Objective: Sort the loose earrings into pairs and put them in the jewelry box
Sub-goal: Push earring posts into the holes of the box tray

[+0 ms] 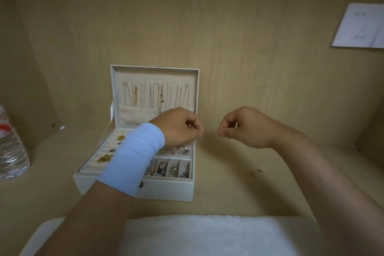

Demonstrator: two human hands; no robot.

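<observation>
Hands raised by the open jewelry box, fingers curled.
My left hand (180,125), with a pale blue fabric wristband (133,158), and my right hand (243,127) each press thumb to curled fingertips; I cannot tell if either holds anything. The white rectangular jewelry box (166,190) stands on the wood-grain table (228,185) under my left wrist, lid upright, lining beige and padded, earrings (172,169) in small square compartments.

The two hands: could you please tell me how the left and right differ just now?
The left hand wears a light blue wristband; the right hand has a bare wrist. The left hand hovers over the open jewelry box; the right hand is over bare table beside it. Both have fingertips pinched together.
</observation>
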